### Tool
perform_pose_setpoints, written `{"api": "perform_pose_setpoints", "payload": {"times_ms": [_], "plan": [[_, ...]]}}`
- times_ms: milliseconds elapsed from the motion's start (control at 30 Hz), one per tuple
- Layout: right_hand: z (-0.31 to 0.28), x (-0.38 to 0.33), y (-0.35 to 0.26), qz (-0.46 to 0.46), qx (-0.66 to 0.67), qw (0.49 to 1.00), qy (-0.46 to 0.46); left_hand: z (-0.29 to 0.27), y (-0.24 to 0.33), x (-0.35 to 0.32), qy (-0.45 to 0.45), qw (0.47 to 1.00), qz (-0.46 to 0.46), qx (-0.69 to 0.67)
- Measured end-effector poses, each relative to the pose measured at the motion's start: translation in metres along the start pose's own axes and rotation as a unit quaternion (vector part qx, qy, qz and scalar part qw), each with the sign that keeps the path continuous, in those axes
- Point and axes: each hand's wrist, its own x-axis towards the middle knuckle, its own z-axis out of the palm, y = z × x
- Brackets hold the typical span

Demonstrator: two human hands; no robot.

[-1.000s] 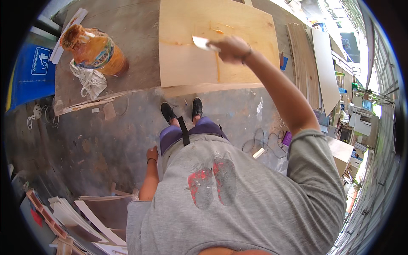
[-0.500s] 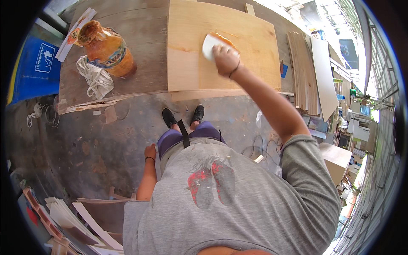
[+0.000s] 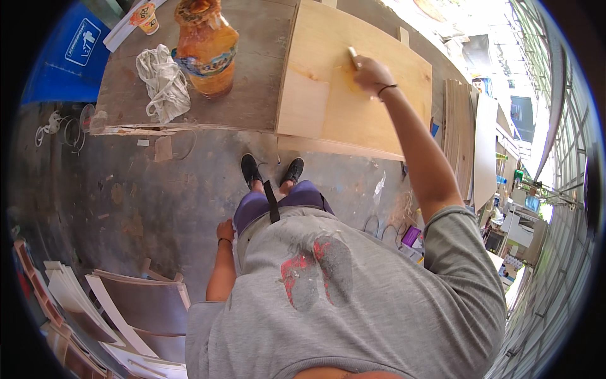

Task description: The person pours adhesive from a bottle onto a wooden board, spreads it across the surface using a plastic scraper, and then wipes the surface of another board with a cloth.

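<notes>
My right hand [image 3: 371, 74] is closed around a white glue spreader [image 3: 353, 55], which now shows nearly edge-on above the wooden sheet [image 3: 360, 120]. Wet, yellowish glue streaks mark the middle of that sheet, and a paler strip runs along its left side. Down beside my left thigh hangs my left hand [image 3: 225, 230], its fingers curled with nothing visible in them. Left of the sheet stands a big plastic jar [image 3: 211, 60], smeared with amber glue. Next to the jar lies a crumpled white rag [image 3: 163, 85].
The worktable [image 3: 259, 76] carries an orange-and-white cup [image 3: 146, 19] at its far left. A blue bin [image 3: 66, 54] stands beyond that corner. Stacked boards [image 3: 457, 139] rest at the right. Board offcuts [image 3: 136, 303] lean behind me on the left. Cables lie on the floor.
My right hand has moved right with the glue spreader, which turned from broad face to edge-on. The view has shifted, so the table appears turned. My left hand still hangs down.
</notes>
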Motion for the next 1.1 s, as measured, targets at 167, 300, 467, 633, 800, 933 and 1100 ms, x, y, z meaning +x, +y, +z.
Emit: {"api": "perform_pose_setpoints", "payload": {"times_ms": [167, 300, 467, 633, 800, 933, 1100], "plan": [[0.016, -0.028, -0.08, -0.064, 0.064, 0.994, -0.054, 0.0, 0.037, -0.021, -0.017, 0.948, 0.109, 0.3], [0.005, -0.066, -0.141, -0.227, 0.011, 0.97, -0.087, 0.0, 0.039, -0.013, 0.032, 0.919, 0.174, 0.353], [-0.013, -0.045, -0.076, -0.169, 0.07, 0.98, -0.079, -0.004, 0.034, 0.013, 0.084, 0.995, 0.049, 0.026], [0.02, -0.059, -0.065, -0.153, -0.007, 0.986, -0.072, -0.028, 0.091, -0.025, 0.072, 0.974, -0.113, -0.182], [0.029, -0.139, -0.117, -0.338, -0.047, 0.928, -0.149, -0.01, 0.028, 0.005, 0.008, 0.992, -0.064, -0.108], [-0.004, -0.109, -0.065, -0.225, -0.007, 0.97, -0.092, -0.021, 0.058, -0.013, 0.005, 0.98, -0.117, -0.16], [0.006, -0.09, -0.029, -0.166, -0.099, 0.975, -0.11, -0.034, 0.07, -0.007, 0.005, 0.978, -0.133, -0.161]]}}
